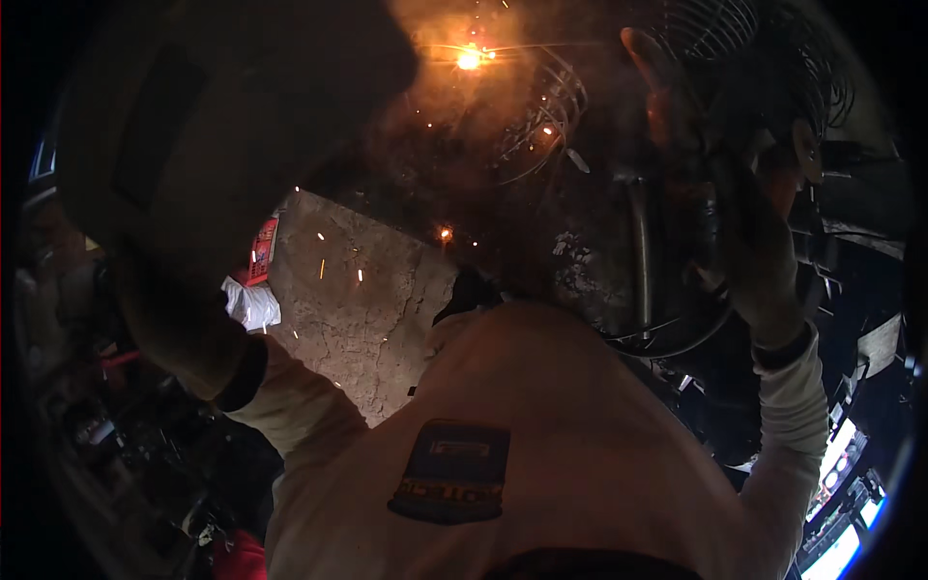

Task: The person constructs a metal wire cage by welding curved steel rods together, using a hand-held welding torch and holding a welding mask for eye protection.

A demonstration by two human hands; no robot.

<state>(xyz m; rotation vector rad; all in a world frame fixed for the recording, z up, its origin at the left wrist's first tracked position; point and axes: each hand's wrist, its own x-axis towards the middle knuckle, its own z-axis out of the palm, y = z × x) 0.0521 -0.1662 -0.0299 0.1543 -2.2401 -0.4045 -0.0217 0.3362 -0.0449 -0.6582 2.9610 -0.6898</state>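
My left hand (184,324), in deep shadow at the left, is closed at the lower end of a large dark shield (242,126) resembling a hand-held welding shield. The shield fills the upper left. My right hand (764,266) reaches forward over the dark work surface (599,256) at the right; its fingers are lost in shadow, so any grip is hidden. Beyond the hands a bright welding-like glow (471,58) throws sparks and smoke. Between the glow and my right hand stands an orange-lit, elongated piece (652,87) whose kind I cannot make out.
Wire coils (710,24) lie at the far right. A metal cylinder (641,256) lies on the surface beside my right hand. Sparks fall over the cracked concrete floor (362,256). A white bag (253,303) and a red package (263,251) lie at the left.
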